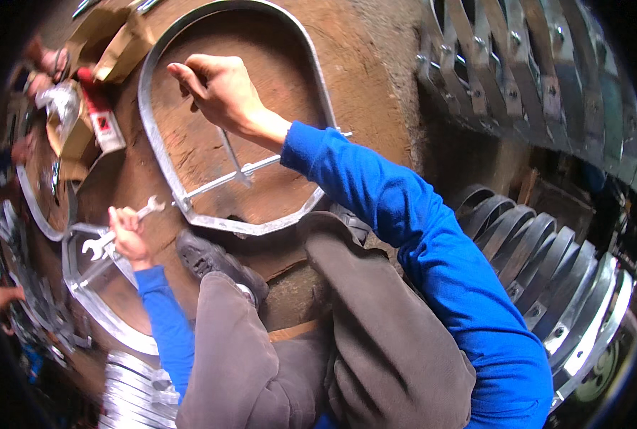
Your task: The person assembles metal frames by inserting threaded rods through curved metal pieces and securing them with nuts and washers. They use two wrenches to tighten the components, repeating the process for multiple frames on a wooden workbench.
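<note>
We find the left grip [128, 234] closed on a silver open-ended metal wrench [98, 247], left of the grey arched metal frame [261, 229], long axis slanting toward the frame's near-left corner; the right grip [225, 89], over the frame, is curled, contents unverifiable

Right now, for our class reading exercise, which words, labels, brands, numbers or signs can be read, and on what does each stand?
Red-and-white box: printed marks, too small and blurred to read.
Wrench in the left hand: no readable marking.
Large metal frame: no lettering visible.
So there is no text to quote.
</note>
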Available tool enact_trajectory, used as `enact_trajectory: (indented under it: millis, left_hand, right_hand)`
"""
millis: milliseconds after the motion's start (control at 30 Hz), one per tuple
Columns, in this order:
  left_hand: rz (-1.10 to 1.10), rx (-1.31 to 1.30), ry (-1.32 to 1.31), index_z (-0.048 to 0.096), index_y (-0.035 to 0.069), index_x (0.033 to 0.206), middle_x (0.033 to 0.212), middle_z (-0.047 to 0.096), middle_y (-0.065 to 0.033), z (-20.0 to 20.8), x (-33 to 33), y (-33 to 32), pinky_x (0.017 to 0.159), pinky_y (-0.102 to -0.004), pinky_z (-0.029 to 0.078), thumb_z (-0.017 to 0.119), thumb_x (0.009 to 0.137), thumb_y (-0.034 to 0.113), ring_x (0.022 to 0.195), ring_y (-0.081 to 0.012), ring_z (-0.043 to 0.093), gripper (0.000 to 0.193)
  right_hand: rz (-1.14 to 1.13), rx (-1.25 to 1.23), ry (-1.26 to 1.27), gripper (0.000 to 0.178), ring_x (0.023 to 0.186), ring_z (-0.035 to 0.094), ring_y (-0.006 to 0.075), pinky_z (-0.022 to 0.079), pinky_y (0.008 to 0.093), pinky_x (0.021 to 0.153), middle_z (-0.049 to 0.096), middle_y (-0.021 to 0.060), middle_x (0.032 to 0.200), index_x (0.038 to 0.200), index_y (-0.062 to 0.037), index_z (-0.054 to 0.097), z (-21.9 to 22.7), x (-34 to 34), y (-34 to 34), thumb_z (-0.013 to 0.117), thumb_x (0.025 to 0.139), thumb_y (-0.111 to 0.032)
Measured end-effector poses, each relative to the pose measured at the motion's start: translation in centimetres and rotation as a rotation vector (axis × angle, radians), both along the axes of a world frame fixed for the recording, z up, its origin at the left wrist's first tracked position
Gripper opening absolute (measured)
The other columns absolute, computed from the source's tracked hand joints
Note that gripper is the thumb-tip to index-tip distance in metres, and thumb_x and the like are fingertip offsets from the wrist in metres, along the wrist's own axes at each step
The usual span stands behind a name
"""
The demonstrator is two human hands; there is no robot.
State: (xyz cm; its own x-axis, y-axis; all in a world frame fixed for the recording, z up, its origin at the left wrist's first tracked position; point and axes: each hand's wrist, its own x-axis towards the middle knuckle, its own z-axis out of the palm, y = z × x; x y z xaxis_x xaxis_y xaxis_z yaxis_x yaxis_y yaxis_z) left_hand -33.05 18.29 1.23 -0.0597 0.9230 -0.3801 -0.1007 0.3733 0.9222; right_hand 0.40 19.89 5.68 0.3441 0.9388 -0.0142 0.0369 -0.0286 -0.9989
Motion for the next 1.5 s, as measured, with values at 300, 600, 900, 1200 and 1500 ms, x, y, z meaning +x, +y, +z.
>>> enact_trajectory:
  millis: [300,600,900,1200,1500]
  left_hand:
    - [-0.869,-0.021,0.716,0.055,0.0,0.127,0.094,0.07,-0.0093,2.3,14.7,8.6,0.069,-0.0262,0.052,0.066,0.092,0.038,0.079,-0.0112,0.065,0.053]
    - [-1.005,0.464,1.152,0.058,0.006,0.086,0.086,0.057,-0.0128,-2.3,16.8,-5.7,0.077,-0.045,0.045,0.065,0.089,0.042,0.087,-0.0335,0.057,0.037]
    - [-1.053,0.633,1.226,0.057,0.009,0.075,0.073,0.06,-0.0113,-4.6,11.3,-5.1,0.066,-0.0402,0.048,0.061,0.085,0.058,0.07,-0.0294,0.06,0.05]
    - [-0.791,1.111,1.313,0.059,0.008,0.069,0.067,0.056,-0.0083,11.8,9.6,-5.7,0.063,-0.0364,0.047,0.066,0.081,0.057,0.066,-0.0249,0.059,0.051]
    - [-0.19,1.118,1.523,0.06,0.006,0.07,0.071,0.061,-0.0111,26.1,-0.9,-12.6,0.066,-0.0394,0.046,0.062,0.082,0.062,0.071,-0.0275,0.061,0.058]
  right_hand:
    - [-0.26,-0.232,-0.478,0.036,0.099,0.064,0.0308,0.051,0.0402,0.085,0.066,0.0173,0.106,0.111,-0.0024,0.062,-5.8,10.8,-10.6,0.069,0.089,-0.03]
    - [0.514,-0.256,-1.103,0.031,0.089,0.058,0.0262,0.042,0.0385,0.082,0.058,0.0086,0.089,0.1,-0.0087,0.058,-8.0,8.4,-17.5,0.069,0.085,-0.034]
    - [0.424,-0.155,-1.264,0.04,0.072,0.056,0.0249,0.039,0.0375,0.074,0.054,0.0071,0.072,0.075,-0.0108,0.051,-10.1,8.3,-18.6,0.064,0.087,-0.047]
    - [0.121,0.094,-1.148,0.038,0.07,0.058,0.0249,0.037,0.0381,0.079,0.058,0.0066,0.07,0.081,-0.011,0.058,-2.2,4.8,-20.3,0.066,0.086,-0.048]
    - [0.276,0.674,-1.332,0.024,0.065,0.061,0.0295,0.041,0.0407,0.078,0.063,0.0094,0.07,0.084,-0.0102,0.061,16.9,-1.5,-11.3,0.064,0.091,-0.033]
